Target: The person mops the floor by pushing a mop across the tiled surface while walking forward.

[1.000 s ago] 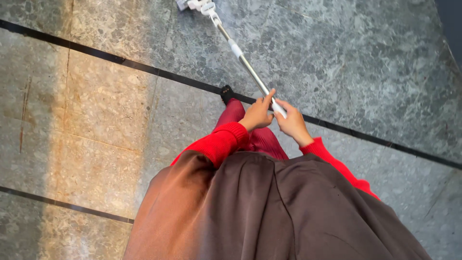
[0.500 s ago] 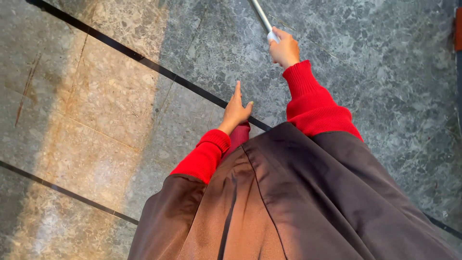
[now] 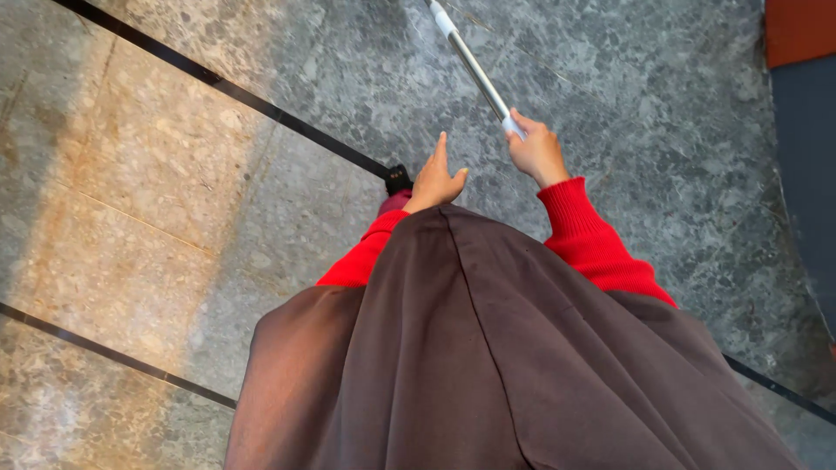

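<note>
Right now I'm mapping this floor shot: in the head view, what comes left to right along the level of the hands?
Tan stone floor → black floor strip → left hand → right hand holding the metal pole → dark mat edge.

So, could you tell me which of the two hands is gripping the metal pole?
The right hand, closed around the pole's near end; the left hand is open and empty, fingers extended.

My right hand (image 3: 538,153) grips the pole (image 3: 475,63); left hand (image 3: 434,181) hangs open, empty, above stone floor (image 3: 174,174).
</note>
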